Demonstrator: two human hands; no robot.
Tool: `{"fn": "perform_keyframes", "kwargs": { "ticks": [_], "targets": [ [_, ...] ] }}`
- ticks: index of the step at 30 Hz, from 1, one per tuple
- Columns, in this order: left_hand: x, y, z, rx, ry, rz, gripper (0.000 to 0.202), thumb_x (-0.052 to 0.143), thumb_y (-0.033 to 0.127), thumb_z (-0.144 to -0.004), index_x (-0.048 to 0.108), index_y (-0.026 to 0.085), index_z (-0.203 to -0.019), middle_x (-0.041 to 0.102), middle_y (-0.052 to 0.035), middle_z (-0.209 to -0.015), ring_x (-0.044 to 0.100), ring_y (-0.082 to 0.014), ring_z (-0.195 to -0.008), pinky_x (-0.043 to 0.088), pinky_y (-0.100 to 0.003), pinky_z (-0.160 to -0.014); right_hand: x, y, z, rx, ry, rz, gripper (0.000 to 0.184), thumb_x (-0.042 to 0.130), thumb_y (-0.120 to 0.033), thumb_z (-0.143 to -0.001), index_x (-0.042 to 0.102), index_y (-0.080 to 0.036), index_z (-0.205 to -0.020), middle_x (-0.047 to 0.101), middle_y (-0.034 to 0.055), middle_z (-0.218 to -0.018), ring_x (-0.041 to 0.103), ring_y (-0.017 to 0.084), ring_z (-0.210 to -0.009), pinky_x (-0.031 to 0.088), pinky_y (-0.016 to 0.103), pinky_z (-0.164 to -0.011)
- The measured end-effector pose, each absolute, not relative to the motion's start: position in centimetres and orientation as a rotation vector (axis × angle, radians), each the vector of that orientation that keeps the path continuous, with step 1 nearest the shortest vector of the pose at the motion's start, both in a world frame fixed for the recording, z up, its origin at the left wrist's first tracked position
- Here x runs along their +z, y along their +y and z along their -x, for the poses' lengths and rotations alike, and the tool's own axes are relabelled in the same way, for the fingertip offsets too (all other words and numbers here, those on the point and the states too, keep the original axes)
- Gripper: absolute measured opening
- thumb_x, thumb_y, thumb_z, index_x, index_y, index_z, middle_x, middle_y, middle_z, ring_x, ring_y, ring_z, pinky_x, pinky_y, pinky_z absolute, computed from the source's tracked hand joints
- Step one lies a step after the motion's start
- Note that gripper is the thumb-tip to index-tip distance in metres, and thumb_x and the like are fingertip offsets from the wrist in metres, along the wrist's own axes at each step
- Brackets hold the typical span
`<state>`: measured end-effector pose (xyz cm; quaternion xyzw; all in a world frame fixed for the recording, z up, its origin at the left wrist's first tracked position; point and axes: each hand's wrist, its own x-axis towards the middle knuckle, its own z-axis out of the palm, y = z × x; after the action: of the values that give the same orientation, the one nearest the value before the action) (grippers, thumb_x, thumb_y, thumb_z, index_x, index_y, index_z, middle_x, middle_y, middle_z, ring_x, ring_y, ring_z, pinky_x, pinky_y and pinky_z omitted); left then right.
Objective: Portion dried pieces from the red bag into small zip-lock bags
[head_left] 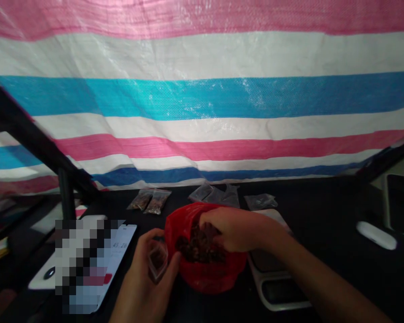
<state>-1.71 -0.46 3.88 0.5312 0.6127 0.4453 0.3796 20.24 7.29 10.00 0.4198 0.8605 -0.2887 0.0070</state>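
A red plastic bag stands open on the dark table, with small dark brown pieces inside it; their kind is too dim to make out. My right hand reaches into this bag from the right, its fingers bent and pressed together among the pieces, fingertips partly hidden. At the bag's left side, my left hand is curled round a small clear zip bag, its mouth held open toward me. Something brownish shows inside the zip bag.
Behind the red bag lie two filled zip bags and several clear bags. A white scale sits under my right forearm. To the left is a phone with its screen lit. A white oblong device lies right. Striped sheeting hangs behind.
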Motion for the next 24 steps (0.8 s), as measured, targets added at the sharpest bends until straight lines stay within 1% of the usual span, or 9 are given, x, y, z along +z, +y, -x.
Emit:
{"fn": "perform_keyframes", "kwargs": {
  "ticks": [2,4,8,9,12,15,17,20,24],
  "targets": [
    [4.9,0.1,2.1,1.169,1.589,-1.466,0.050,0.075,0.045,-0.081,0.052,0.029,-0.122,0.070,0.0016,-0.089,0.072,-0.0217,-0.082,0.059,-0.033,-0.075,10.1,7.5,-21.0,-0.966,2.692,-1.340,0.029,0.065,-0.002,-0.075,0.066,-0.020,-0.098,0.074,-0.0006,-0.092,0.066,0.016,-0.080,0.045,0.023,-0.065],
    [5.9,0.8,1.9,1.157,1.503,-1.533,0.046,0.072,0.041,-0.085,0.051,0.030,-0.124,0.070,0.0031,-0.089,0.071,-0.0195,-0.081,0.058,-0.031,-0.077,10.6,7.5,-21.6,-0.998,2.700,-1.355,0.027,0.063,-0.004,-0.080,0.063,-0.021,-0.101,0.074,-0.0010,-0.092,0.066,0.015,-0.080,0.045,0.023,-0.066],
    [6.2,2.6,0.4,1.142,1.255,-1.517,0.040,0.071,0.032,-0.086,0.050,0.028,-0.119,0.067,0.0063,-0.081,0.068,-0.0156,-0.073,0.055,-0.026,-0.069,12.8,6.9,-22.2,-1.125,2.765,-1.376,0.012,0.062,-0.018,-0.093,0.061,-0.021,-0.105,0.073,-0.0004,-0.092,0.067,0.014,-0.080,0.047,0.024,-0.070],
    [5.9,2.9,0.0,1.144,1.198,-1.493,0.041,0.071,0.030,-0.085,0.049,0.027,-0.119,0.067,0.0058,-0.083,0.068,-0.0154,-0.075,0.056,-0.026,-0.071,13.4,6.6,-22.3,-1.165,2.796,-1.390,0.011,0.061,-0.020,-0.095,0.061,-0.021,-0.105,0.072,-0.0009,-0.093,0.066,0.014,-0.081,0.048,0.024,-0.072],
    [4.5,3.2,-0.9,1.153,1.058,-1.366,0.049,0.073,0.025,-0.083,0.045,0.027,-0.123,0.068,0.0041,-0.093,0.069,-0.0156,-0.084,0.057,-0.027,-0.079,14.8,5.5,-22.0,-1.151,2.885,-1.465,0.014,0.061,-0.017,-0.094,0.062,-0.024,-0.107,0.071,-0.0026,-0.098,0.066,0.014,-0.086,0.048,0.025,-0.078],
    [3.2,2.7,-1.1,1.175,0.967,-1.294,0.053,0.073,0.022,-0.083,0.044,0.027,-0.127,0.064,0.0050,-0.089,0.067,-0.0144,-0.081,0.055,-0.026,-0.076,15.3,4.5,-20.9,-1.067,2.863,-1.542,0.014,0.060,-0.014,-0.093,0.062,-0.026,-0.100,0.070,-0.0038,-0.099,0.065,0.015,-0.086,0.048,0.024,-0.076],
    [2.7,2.4,-0.9,1.168,0.950,-1.278,0.044,0.074,0.024,-0.084,0.048,0.026,-0.120,0.062,0.0051,-0.087,0.064,-0.0132,-0.078,0.052,-0.024,-0.072,15.2,4.1,-19.8,-1.040,2.838,-1.536,0.017,0.061,-0.011,-0.091,0.062,-0.027,-0.098,0.071,-0.0048,-0.101,0.066,0.014,-0.088,0.048,0.023,-0.075],
    [2.3,2.3,-0.5,1.103,0.918,-1.244,0.027,0.074,0.029,-0.086,0.053,0.022,-0.102,0.062,0.0031,-0.086,0.061,-0.0133,-0.075,0.049,-0.024,-0.068,14.8,3.8,-18.2,-0.946,2.829,-1.515,0.022,0.060,-0.012,-0.092,0.063,-0.030,-0.104,0.071,-0.0052,-0.109,0.068,0.015,-0.097,0.048,0.023,-0.079],
    [2.0,2.4,-0.3,1.080,0.883,-1.220,0.021,0.072,0.033,-0.088,0.056,0.020,-0.092,0.062,0.0016,-0.083,0.058,-0.0132,-0.072,0.045,-0.024,-0.066,13.6,3.9,-17.3,-0.829,2.853,-1.427,0.020,0.056,-0.015,-0.097,0.065,-0.028,-0.109,0.070,-0.0004,-0.115,0.067,0.017,-0.103,0.051,0.028,-0.089]
  ]
}}
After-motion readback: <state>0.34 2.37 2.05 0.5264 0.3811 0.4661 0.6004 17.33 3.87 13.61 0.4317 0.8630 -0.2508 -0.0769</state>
